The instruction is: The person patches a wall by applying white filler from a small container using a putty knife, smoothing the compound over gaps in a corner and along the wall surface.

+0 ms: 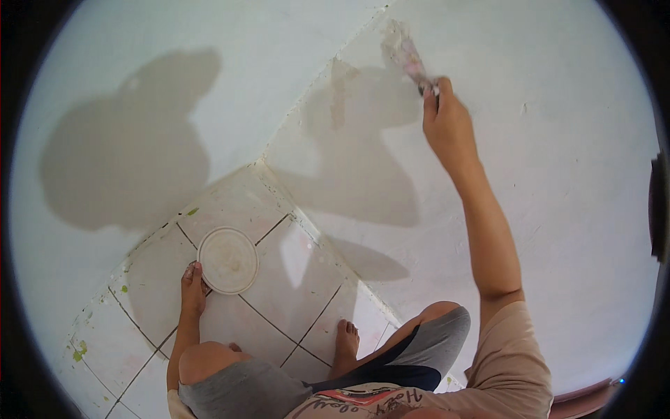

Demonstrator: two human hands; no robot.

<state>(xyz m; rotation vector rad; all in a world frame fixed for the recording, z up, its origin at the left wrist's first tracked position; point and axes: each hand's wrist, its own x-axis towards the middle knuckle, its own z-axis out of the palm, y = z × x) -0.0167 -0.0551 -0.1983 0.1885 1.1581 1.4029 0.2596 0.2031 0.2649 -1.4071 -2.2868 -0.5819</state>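
My right hand is raised against the right-hand wall, closed around the handle of a putty knife. The knife's broad blade, smeared with whitish paste, lies at the wall a little right of the corner; its edges are somewhat blurred. Low on the left, my left hand grips the rim of a round white lid, thumb on top and the other fingers mostly hidden. A thin beige smear of paste covers the lid's face. A damp-looking darker streak runs down the wall beside the corner.
Two white walls meet at a rough corner seam. Below lies a white tiled floor with dark joints and green paint flecks. My bare foot and bent knees are close to the right wall's base. A dark object shows at the right rim.
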